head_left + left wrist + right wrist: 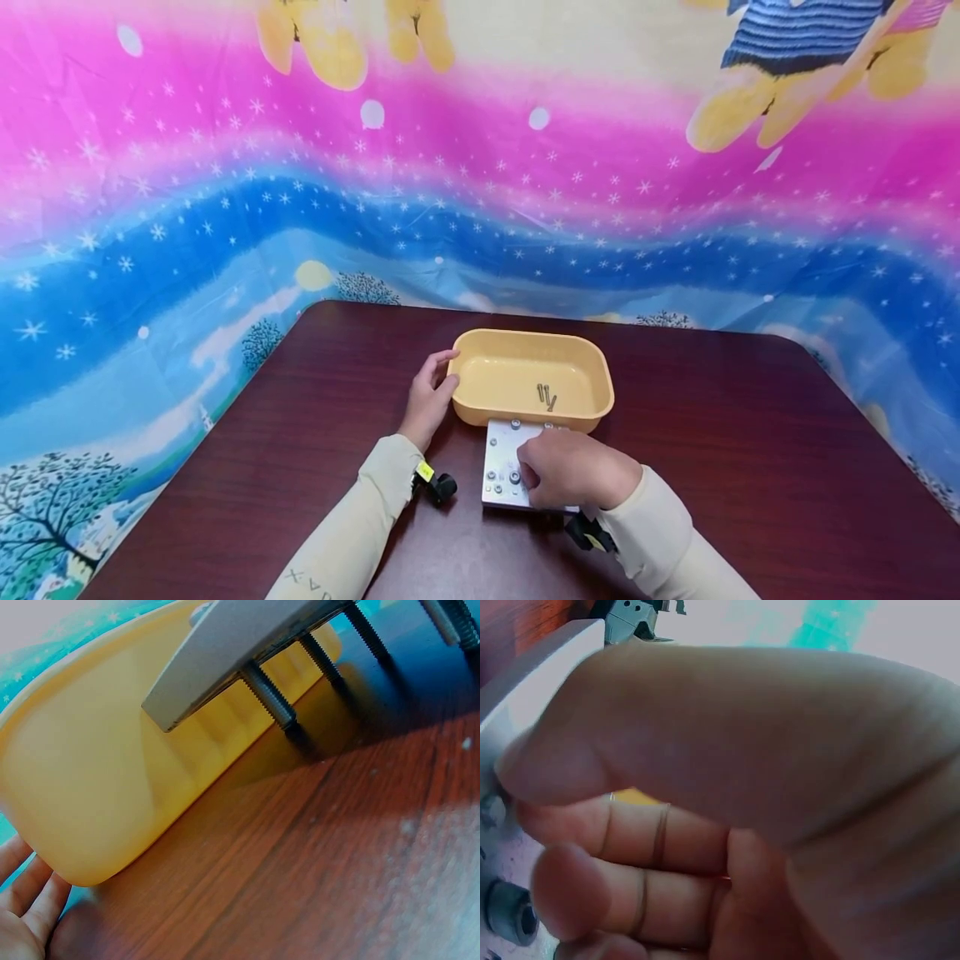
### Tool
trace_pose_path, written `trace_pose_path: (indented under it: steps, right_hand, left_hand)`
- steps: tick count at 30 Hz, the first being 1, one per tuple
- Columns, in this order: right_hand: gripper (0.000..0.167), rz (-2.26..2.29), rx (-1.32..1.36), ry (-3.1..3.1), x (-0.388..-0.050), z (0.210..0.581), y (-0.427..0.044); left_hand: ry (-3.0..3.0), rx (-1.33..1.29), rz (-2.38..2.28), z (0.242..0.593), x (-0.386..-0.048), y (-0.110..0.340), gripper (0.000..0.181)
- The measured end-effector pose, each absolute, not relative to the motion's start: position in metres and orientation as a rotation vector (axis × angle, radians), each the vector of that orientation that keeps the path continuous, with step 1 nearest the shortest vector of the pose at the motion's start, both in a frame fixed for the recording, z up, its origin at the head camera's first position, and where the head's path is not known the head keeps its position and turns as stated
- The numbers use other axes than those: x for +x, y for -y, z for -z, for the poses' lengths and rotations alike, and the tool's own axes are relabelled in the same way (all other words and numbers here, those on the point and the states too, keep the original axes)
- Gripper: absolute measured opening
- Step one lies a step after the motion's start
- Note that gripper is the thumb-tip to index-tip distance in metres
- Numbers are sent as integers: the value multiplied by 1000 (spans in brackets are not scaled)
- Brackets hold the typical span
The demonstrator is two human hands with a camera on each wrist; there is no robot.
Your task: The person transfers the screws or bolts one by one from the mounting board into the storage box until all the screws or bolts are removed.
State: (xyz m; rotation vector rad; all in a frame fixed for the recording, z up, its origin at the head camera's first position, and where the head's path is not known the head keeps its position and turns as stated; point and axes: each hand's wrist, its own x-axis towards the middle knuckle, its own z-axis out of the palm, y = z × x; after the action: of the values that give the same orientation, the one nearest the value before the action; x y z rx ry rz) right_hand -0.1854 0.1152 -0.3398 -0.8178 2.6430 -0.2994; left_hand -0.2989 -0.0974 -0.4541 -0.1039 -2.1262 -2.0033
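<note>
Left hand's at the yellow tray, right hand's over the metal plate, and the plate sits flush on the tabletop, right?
Not flush: the left wrist view shows the metal plate raised above the tabletop, threaded bolts protruding beneath. Left hand at the yellow tray and right hand over the metal plate are correct.

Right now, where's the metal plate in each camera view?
Head: metal plate below centre, partly hidden by the right hand.
Left wrist: plate tilted across the top.
Right wrist: plate along the left edge, partly hidden.
Shared landmark: its screws, showing heads or, in the left wrist view, threaded shafts.
</note>
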Motion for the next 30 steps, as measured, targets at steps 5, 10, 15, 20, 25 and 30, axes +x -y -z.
trace_pose_path:
  steps: [5, 10, 15, 20, 25, 30]
  right_hand:
    - [20, 299, -824, -2656, -184, 340, -115]
    - [20, 293, -854, -2668, -184, 339, -115]
    - [21, 258, -940, -2706, -183, 338, -114]
    - [22, 233, -989, -2739, -182, 337, -114]
    - [21, 247, -969, -2739, -182, 338, -115]
    - [20, 248, -929, -2728, -183, 337, -115]
  left_hand:
    - [2125, -107, 2000, 454, -298, 97, 37]
    - [2127, -99, 2008, 455, -297, 97, 37]
    - [2127, -104, 2010, 456, -297, 97, 37]
    - [2125, -105, 2008, 455, -298, 97, 37]
    - [2129, -105, 2005, 456, -298, 97, 37]
    - [2122, -110, 2012, 456, -298, 97, 37]
